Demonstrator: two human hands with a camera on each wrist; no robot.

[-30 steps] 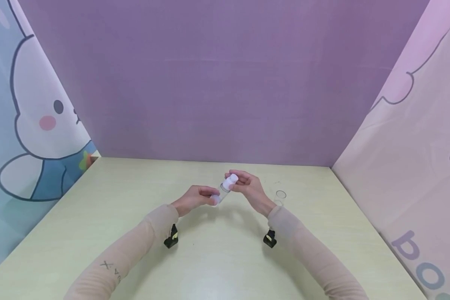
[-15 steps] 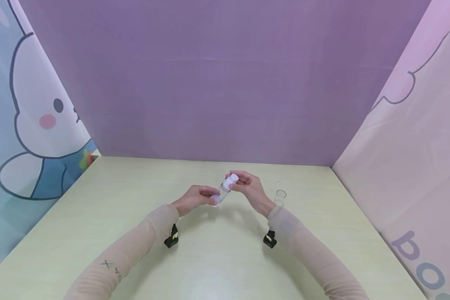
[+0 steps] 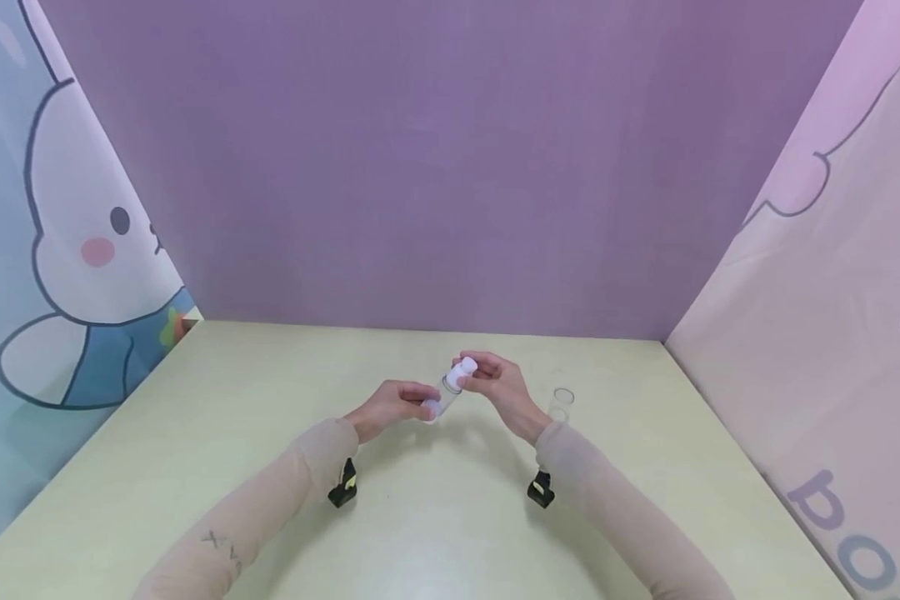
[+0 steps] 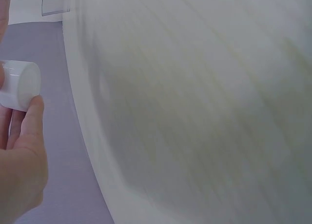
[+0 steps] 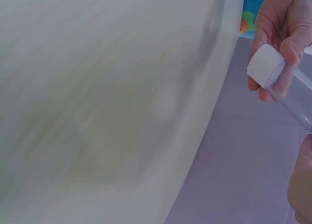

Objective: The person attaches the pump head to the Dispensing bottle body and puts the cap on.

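Note:
A small clear tube-shaped bottle [image 3: 444,402] is tilted between my two hands over the table. Its lower end has a white base cap [image 5: 265,65], which my left hand [image 3: 386,408] grips between thumb and fingers. The upper end carries a white stepped top [image 3: 461,372] with a narrower knob, above a dark ring. Thumb and fingers of my right hand [image 3: 504,393] pinch that top. In the left wrist view a fingertip touches the white cap [image 4: 24,85] near its flat end. The bottle looks see-through, with no contents showing.
A clear open cylinder [image 3: 561,403] stands on the pale wooden table [image 3: 450,517], just right of my right wrist. A purple panel [image 3: 420,167] rises behind the table's far edge. Printed cloths hang at left [image 3: 90,208] and right [image 3: 810,333].
Both hands keep their grip on the bottle, with hardly any motion. The whole head view has shifted slightly, so the scene sits a little lower.

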